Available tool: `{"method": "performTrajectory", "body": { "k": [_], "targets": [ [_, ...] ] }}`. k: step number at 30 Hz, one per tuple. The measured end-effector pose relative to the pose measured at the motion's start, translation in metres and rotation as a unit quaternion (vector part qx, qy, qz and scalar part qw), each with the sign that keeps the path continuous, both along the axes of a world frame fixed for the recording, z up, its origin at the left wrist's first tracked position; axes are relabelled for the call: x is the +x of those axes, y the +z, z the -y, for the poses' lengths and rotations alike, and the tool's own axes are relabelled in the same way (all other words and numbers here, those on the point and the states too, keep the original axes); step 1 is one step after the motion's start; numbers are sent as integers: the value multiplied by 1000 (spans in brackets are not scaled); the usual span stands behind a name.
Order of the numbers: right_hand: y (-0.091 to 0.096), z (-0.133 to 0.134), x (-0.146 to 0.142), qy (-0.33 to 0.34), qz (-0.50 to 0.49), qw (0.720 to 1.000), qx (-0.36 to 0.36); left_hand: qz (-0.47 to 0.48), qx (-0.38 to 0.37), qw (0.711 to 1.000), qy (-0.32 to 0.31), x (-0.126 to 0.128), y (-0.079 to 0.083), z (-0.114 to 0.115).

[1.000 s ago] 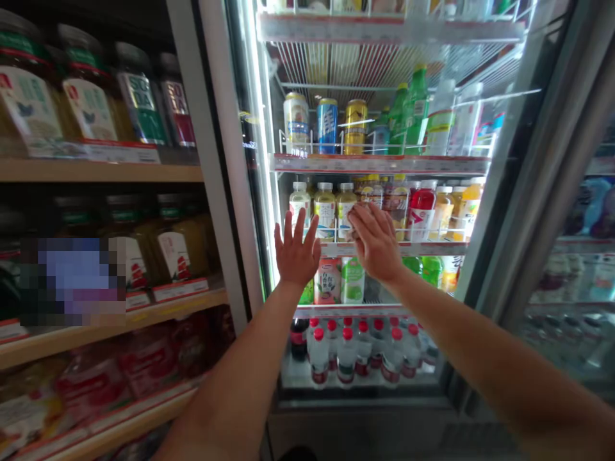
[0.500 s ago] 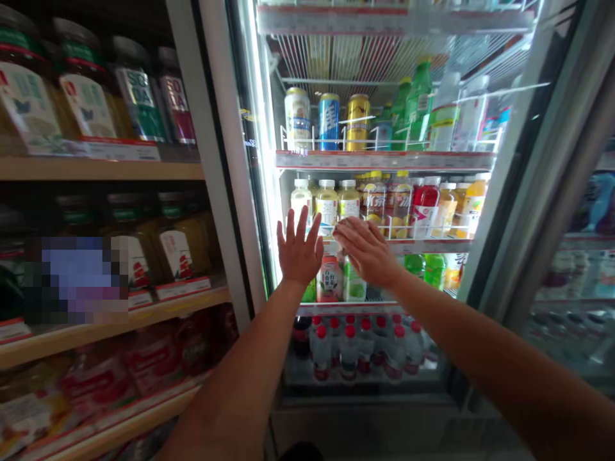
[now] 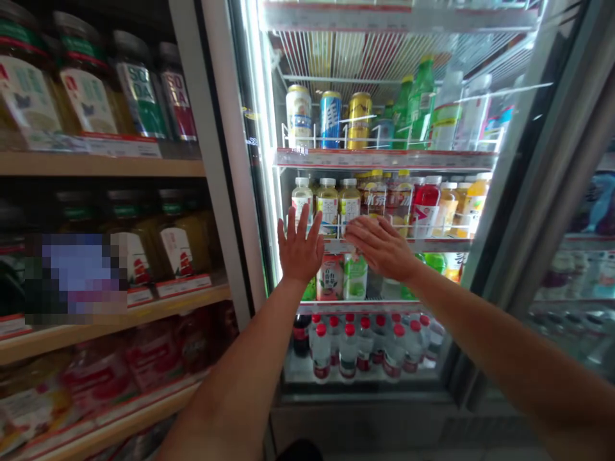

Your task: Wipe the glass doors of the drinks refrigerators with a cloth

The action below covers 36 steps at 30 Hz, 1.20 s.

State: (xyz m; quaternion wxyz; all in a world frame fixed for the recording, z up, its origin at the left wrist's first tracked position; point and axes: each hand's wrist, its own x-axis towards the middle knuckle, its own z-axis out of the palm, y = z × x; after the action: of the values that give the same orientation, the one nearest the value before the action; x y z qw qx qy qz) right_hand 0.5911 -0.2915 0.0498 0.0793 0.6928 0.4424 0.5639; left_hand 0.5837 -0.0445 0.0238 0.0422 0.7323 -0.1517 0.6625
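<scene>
My left hand (image 3: 300, 250) is raised before the lit drinks fridge, fingers spread, nothing in it. Just behind its fingers stands a bottle with a white cap (image 3: 302, 192). To the right, my right hand (image 3: 379, 246) is stretched out flat, its fingers close together and slanting left. It appears to hold nothing, though its palm is hidden. Pale tea bottles (image 3: 327, 202) show behind and between the hands. Below them are a red-labelled drink (image 3: 330, 276) and a green-and-white one (image 3: 355, 278). Whether either hand touches anything, I cannot tell.
Cans (image 3: 330, 120) and green bottles (image 3: 423, 96) line a higher wire shelf (image 3: 384, 158). Red-capped bottles (image 3: 348, 349) fill the fridge bottom. On the left, wooden shelves (image 3: 106, 165) hold large bottles (image 3: 86, 89). A metal upright (image 3: 542, 211) borders the fridge's right side.
My right hand has shifted a little to the right, widening the gap between the hands. My left hand stays nearly where it was, still spread.
</scene>
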Motion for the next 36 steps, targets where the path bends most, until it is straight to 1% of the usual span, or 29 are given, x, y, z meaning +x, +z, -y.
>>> {"method": "performTrajectory", "body": {
  "k": [1, 2, 4, 5, 6, 7, 10, 11, 12, 13, 14, 16, 17, 18, 19, 22, 24, 27, 31, 36],
  "targets": [
    [4, 2, 1, -8, 5, 999, 37, -1, -1, 1000, -2, 0, 0, 0],
    [8, 3, 1, -16, 9, 996, 90, -2, -1, 1000, -4, 0, 0, 0],
    [12, 4, 2, -25, 17, 983, 183, -7, -2, 1000, -9, 0, 0, 0],
    [10, 3, 2, -24, 20, 979, 202, -10, -3, 1000, -11, 0, 0, 0],
    [7, 2, 2, -22, 21, 979, 199, -12, -3, 1000, -12, 0, 0, 0],
    [2, 1, 1, -19, 22, 984, 175, -12, -3, 1000, -12, -1, 1, 0],
    [-10, 1, 0, -6, 15, 998, 54, -2, 0, 1000, -4, -1, 0, 0],
    [-10, 2, 0, -2, 10, 1000, 25, 4, 3, 1000, -3, -1, 0, 0],
    [-9, 3, 0, -1, 6, 1000, 14, 6, 4, 1000, -2, 0, 0, 0],
    [-6, 4, 0, -3, 3, 1000, 23, 5, 3, 1000, -3, 0, 0, 0],
    [-2, 4, 0, -8, 0, 999, 50, 2, 1, 1000, -6, 0, -1, 0],
    [3, 3, 1, -16, 0, 992, 126, -8, -4, 1000, -14, 1, -1, 0],
    [3, 1, 1, -18, -1, 987, 157, -12, -5, 1000, -15, 1, -1, 0],
    [1, -2, 0, -19, -2, 985, 171, -12, -5, 1000, -14, 1, -1, 0],
    [-3, -5, 0, -15, -3, 986, 165, -10, -4, 1000, -12, 1, -1, 0],
    [-16, -13, -2, 7, -11, 997, 80, 1, 3, 1000, -6, 1, -1, 0],
    [-21, -17, -3, 27, -12, 999, 44, 14, 8, 1000, -1, 1, -1, 0],
    [-18, -21, -3, 44, -14, 998, 43, 25, 13, 1000, 8, 1, 0, 0],
    [-11, -24, -3, 42, -22, 998, 40, 29, 14, 999, 11, 1, 0, 0],
    [-10, -28, -2, 46, -20, 998, 43, 28, 14, 999, 8, 1, 0, 0]
  ]
}}
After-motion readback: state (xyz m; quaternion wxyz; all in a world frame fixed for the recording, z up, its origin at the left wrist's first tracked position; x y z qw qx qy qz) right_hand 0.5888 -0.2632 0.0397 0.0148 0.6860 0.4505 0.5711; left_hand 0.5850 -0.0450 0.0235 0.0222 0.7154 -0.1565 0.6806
